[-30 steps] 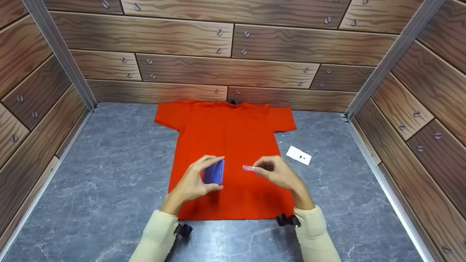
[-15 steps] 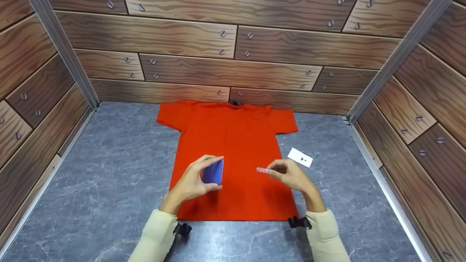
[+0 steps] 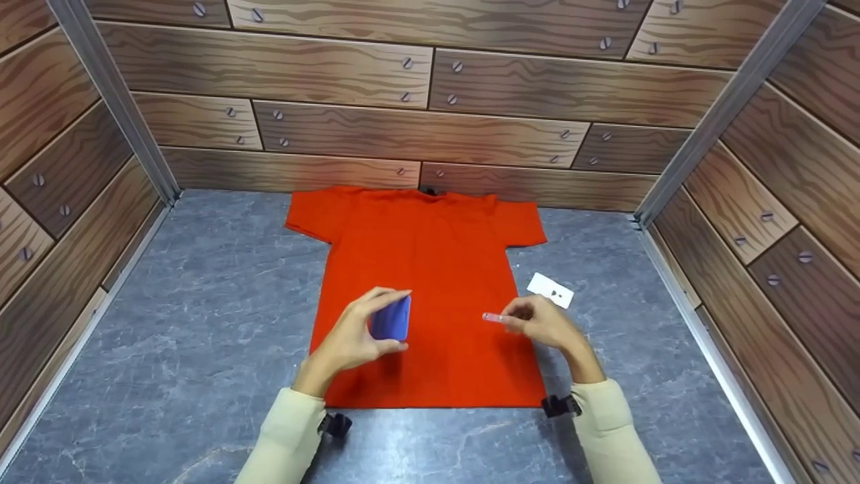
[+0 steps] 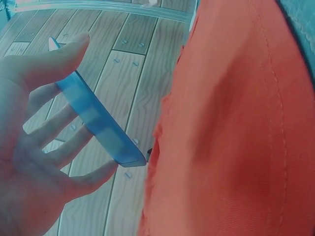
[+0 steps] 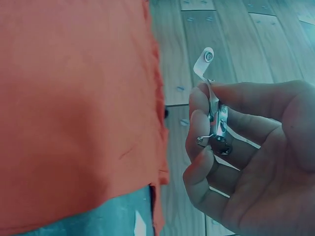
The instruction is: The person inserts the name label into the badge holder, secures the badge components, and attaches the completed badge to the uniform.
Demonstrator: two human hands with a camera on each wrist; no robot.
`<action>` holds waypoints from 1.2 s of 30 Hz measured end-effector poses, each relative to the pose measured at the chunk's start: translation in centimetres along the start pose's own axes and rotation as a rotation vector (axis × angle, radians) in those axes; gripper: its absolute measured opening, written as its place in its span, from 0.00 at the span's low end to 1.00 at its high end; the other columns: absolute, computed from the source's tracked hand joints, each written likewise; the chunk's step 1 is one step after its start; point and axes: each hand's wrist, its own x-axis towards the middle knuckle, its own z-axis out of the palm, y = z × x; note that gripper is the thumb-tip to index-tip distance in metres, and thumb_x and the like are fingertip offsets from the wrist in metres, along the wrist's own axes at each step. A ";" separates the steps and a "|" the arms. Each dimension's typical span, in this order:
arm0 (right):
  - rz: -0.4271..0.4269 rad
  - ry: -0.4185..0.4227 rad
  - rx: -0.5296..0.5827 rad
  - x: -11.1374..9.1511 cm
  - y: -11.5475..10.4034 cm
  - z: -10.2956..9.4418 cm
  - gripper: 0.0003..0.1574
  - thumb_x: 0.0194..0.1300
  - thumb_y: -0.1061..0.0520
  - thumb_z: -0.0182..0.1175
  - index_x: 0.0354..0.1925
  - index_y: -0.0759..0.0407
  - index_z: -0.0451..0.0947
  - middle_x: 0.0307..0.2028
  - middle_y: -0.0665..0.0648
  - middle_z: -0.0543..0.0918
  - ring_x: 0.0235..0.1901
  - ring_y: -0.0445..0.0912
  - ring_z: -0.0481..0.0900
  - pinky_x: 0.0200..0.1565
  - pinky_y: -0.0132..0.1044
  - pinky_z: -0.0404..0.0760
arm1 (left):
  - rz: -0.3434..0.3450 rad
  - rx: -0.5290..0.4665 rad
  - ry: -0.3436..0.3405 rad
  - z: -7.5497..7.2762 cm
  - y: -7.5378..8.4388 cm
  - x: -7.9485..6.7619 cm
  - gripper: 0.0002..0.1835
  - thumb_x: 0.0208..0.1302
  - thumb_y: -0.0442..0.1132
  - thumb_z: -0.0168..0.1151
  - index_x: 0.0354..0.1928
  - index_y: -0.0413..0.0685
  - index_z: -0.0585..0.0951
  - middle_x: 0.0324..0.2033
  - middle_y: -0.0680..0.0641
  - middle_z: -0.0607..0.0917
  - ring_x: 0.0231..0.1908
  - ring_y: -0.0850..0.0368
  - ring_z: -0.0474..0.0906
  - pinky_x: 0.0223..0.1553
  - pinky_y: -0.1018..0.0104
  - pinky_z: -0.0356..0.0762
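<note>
Holding one blue object (image 3: pixel 392 318) and one clip (image 5: pixel 221 123): two hands (image 3: pixel 355 336) (image 3: pixel 544 325).

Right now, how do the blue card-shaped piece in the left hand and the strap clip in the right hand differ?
The blue card-shaped piece is a flat rectangle; the strap clip is shiny metal with a pale strap. The blue card-shaped piece looks larger than the strap clip. The left hand spans the blue card-shaped piece; the right hand pinches the strap clip. Both are held over the red T-shirt.
</note>
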 end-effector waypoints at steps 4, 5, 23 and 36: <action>0.000 -0.027 -0.027 0.8 0.6 0.6 0.06 0.67 0.65 0.65 0.36 0.70 0.85 0.27 0.65 0.85 0.25 0.41 0.76 0.30 0.28 0.75 | -0.006 0.007 -0.001 -0.1 -0.1 0.0 0.43 0.52 0.41 0.83 0.70 0.69 0.75 0.62 0.51 0.79 0.59 0.47 0.77 0.55 0.50 0.85; 0.002 -0.026 -0.046 1.0 0.8 0.8 0.06 0.67 0.65 0.66 0.35 0.69 0.86 0.26 0.63 0.85 0.25 0.40 0.75 0.30 0.28 0.74 | -0.009 0.009 -0.002 -0.1 -0.1 0.0 0.43 0.52 0.41 0.83 0.70 0.69 0.75 0.62 0.51 0.79 0.59 0.48 0.77 0.55 0.50 0.85; 0.029 -0.050 -0.135 3.4 2.9 2.1 0.04 0.62 0.66 0.69 0.31 0.68 0.88 0.26 0.62 0.86 0.26 0.39 0.70 0.31 0.29 0.69 | -0.009 0.001 -0.005 0.0 -0.3 0.0 0.42 0.51 0.40 0.83 0.70 0.67 0.76 0.62 0.50 0.79 0.58 0.48 0.77 0.55 0.51 0.86; -0.003 -0.009 -0.162 3.6 2.9 2.5 0.03 0.57 0.67 0.72 0.32 0.69 0.88 0.28 0.64 0.89 0.27 0.39 0.74 0.34 0.29 0.73 | -0.037 0.002 -0.020 0.0 -0.3 0.0 0.43 0.51 0.37 0.83 0.70 0.68 0.76 0.62 0.51 0.79 0.59 0.48 0.76 0.55 0.51 0.85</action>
